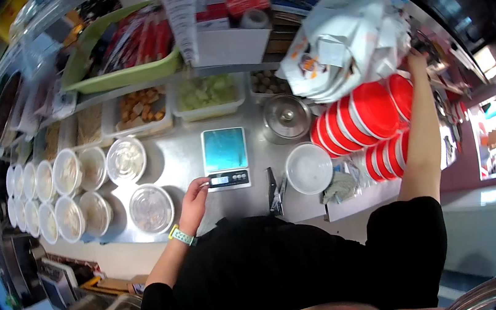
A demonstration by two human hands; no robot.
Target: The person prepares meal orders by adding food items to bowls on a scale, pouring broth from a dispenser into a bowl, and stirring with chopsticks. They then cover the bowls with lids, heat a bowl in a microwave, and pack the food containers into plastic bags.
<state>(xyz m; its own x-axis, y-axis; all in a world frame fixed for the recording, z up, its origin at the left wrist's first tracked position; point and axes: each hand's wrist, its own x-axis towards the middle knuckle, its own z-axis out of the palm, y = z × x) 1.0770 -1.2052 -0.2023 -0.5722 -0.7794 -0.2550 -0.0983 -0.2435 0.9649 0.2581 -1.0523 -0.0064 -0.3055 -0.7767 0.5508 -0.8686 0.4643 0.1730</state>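
Note:
My left hand, with a light green watch band at the wrist, touches the left edge of the kitchen scale beside its lit display. Its fingers are curled together with nothing visible in them. The scale has a blue-green plate with nothing on it. My right arm stretches up to the right, past stacked red-rimmed bowls. At its end, my right hand is beside a bundle of white plastic bags; its fingers are too blurred and hidden to make out.
Several lidded round tubs stand in rows at left. Food bins line the counter's back, below a shelf with a green basket. A metal pot, a white bowl and a grey cloth are right of the scale.

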